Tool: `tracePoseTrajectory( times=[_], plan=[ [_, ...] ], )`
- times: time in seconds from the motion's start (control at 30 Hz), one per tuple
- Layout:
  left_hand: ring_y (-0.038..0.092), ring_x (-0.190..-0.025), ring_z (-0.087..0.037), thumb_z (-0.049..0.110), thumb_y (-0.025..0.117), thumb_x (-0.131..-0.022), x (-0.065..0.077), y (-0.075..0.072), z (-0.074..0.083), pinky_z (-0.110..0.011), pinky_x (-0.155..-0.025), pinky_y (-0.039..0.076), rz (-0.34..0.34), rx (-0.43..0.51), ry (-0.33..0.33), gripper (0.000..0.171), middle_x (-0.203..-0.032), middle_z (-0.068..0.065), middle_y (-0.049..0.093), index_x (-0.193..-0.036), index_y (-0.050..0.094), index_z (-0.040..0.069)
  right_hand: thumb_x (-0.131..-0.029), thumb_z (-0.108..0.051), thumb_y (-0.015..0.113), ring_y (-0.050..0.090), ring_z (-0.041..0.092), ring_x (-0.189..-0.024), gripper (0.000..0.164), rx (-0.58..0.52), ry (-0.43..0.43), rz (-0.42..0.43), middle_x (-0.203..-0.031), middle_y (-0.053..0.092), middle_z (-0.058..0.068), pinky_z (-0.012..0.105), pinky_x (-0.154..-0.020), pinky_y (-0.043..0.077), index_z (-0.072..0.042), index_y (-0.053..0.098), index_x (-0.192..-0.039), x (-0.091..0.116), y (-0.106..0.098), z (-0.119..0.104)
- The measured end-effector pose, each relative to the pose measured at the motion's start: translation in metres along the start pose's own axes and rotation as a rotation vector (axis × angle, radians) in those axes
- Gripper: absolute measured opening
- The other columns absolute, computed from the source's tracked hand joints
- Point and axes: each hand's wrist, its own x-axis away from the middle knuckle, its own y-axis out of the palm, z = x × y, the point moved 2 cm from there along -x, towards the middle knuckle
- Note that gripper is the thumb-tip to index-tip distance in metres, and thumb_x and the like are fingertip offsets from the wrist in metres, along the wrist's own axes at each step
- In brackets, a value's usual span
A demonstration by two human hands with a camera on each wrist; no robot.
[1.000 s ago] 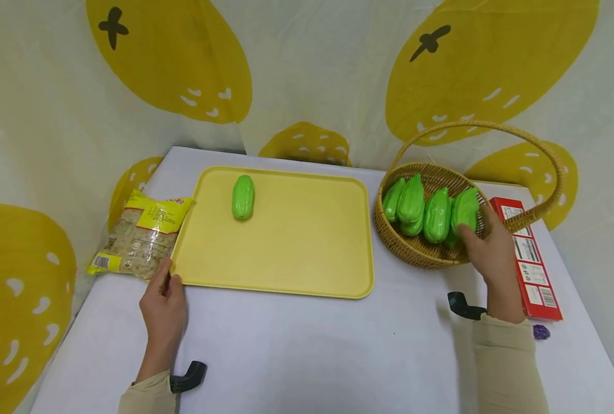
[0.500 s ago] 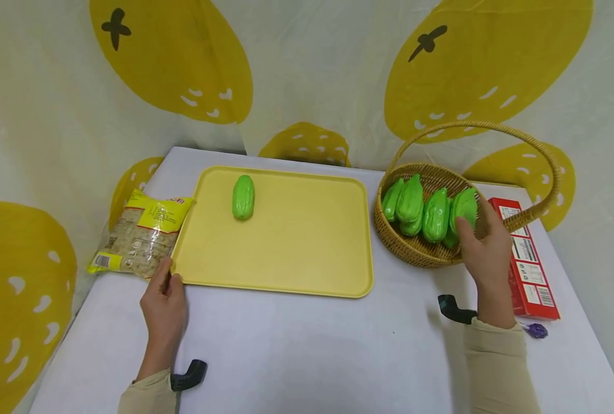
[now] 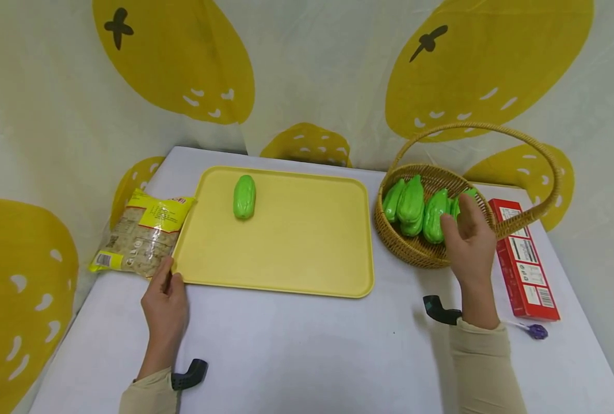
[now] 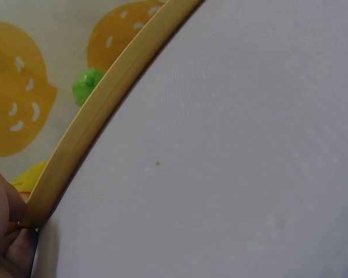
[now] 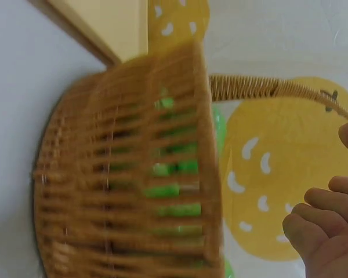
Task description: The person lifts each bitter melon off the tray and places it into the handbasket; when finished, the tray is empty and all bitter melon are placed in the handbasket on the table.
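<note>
My left hand (image 3: pixel 165 307) pinches the near left corner of a yellow tray (image 3: pixel 291 241); the left wrist view has the fingers at both sides of its rim (image 4: pixel 98 110). One glossy green, ridged, papaya-shaped piece (image 3: pixel 244 197) lies on the tray's upper left. Several matching green pieces (image 3: pixel 411 198) fill a wicker basket (image 3: pixel 407 253) at the right. Over the basket's near right rim, my right hand (image 3: pixel 469 247) holds nothing and hides part of the green pieces. In the right wrist view, the right hand's fingers (image 5: pixel 325 223) are apart from the thumb, above the basket's rim.
A clear and yellow food bag (image 3: pixel 141 236) leans on the tray's left edge. Right of the basket lie a red and white box (image 3: pixel 526 264) and a purple lollipop (image 3: pixel 537 331). The basket's tall handle (image 3: pixel 550 167) arches up to the right. A patterned cloth (image 3: pixel 312 69) hangs behind.
My right hand has moved left and slightly away from the rightmost green piece and the basket's right side, uncovering the lollipop. The left hand stays at the tray corner.
</note>
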Motion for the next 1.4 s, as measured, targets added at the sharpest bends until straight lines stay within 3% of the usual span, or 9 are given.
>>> tracePoseTrajectory(
  times=[0.17, 0.4, 0.63, 0.87, 1.17, 1.4],
  plan=[
    [0.035, -0.137, -0.004, 0.020, 0.045, -0.099, 0.000, 0.000, 0.000, -0.027, -0.109, 0.040, -0.005, 0.006, 0.000, 0.045, -0.148, 0.013, 0.037, -0.142, 0.038, 0.029, -0.094, -0.021, 0.057, 0.038, 0.012, -0.137, 0.051, -0.040, -0.027, -0.063, -0.148, 0.043, 0.001, 0.031, -0.112, 0.038, -0.021, 0.042, -0.143, 0.007, 0.018, -0.017],
    [0.034, -0.137, -0.004, 0.020, 0.045, -0.099, 0.000, -0.001, 0.000, -0.028, -0.110, 0.040, -0.010, 0.007, -0.004, 0.045, -0.149, 0.012, 0.037, -0.143, 0.039, 0.028, -0.094, -0.014, 0.054, 0.037, 0.023, -0.138, 0.052, -0.110, -0.100, -0.176, -0.148, 0.040, 0.012, 0.037, -0.113, 0.035, -0.006, 0.039, -0.143, 0.021, 0.047, -0.047],
    [0.035, -0.137, -0.005, 0.021, 0.045, -0.099, 0.001, -0.002, 0.000, -0.027, -0.109, 0.040, -0.009, 0.008, -0.013, 0.044, -0.148, 0.012, 0.037, -0.143, 0.039, 0.027, -0.095, -0.013, 0.054, 0.034, 0.023, -0.139, 0.054, -0.146, -0.089, -0.256, -0.150, 0.038, 0.012, 0.041, -0.114, 0.033, -0.003, 0.036, -0.145, 0.024, 0.069, -0.050],
    [0.037, -0.136, -0.007, 0.018, 0.046, -0.099, 0.000, -0.001, 0.001, -0.025, -0.108, 0.042, 0.008, 0.005, 0.040, 0.044, -0.148, 0.007, 0.040, -0.142, 0.042, 0.023, -0.094, -0.009, 0.055, 0.034, 0.026, -0.139, 0.054, -0.191, -0.136, -0.293, -0.149, 0.038, 0.017, 0.046, -0.113, 0.033, 0.002, 0.036, -0.143, 0.026, 0.084, -0.054],
    [0.038, -0.135, -0.006, 0.018, 0.046, -0.099, -0.001, -0.001, 0.000, -0.025, -0.107, 0.042, 0.013, 0.001, 0.031, 0.045, -0.147, 0.009, 0.040, -0.142, 0.041, 0.025, -0.095, -0.008, 0.053, 0.031, 0.028, -0.140, 0.053, -0.253, -0.128, -0.348, -0.149, 0.035, 0.020, 0.045, -0.115, 0.031, 0.007, 0.034, -0.142, 0.033, 0.105, -0.061],
    [0.037, -0.136, -0.006, 0.018, 0.046, -0.099, -0.001, 0.000, 0.000, -0.024, -0.108, 0.042, 0.006, 0.017, 0.021, 0.045, -0.148, 0.009, 0.040, -0.142, 0.041, 0.025, -0.096, -0.013, 0.053, 0.031, 0.027, -0.141, 0.055, -0.254, -0.117, -0.407, -0.152, 0.033, 0.016, 0.046, -0.116, 0.031, 0.002, 0.033, -0.145, 0.035, 0.120, -0.065]
  ],
)
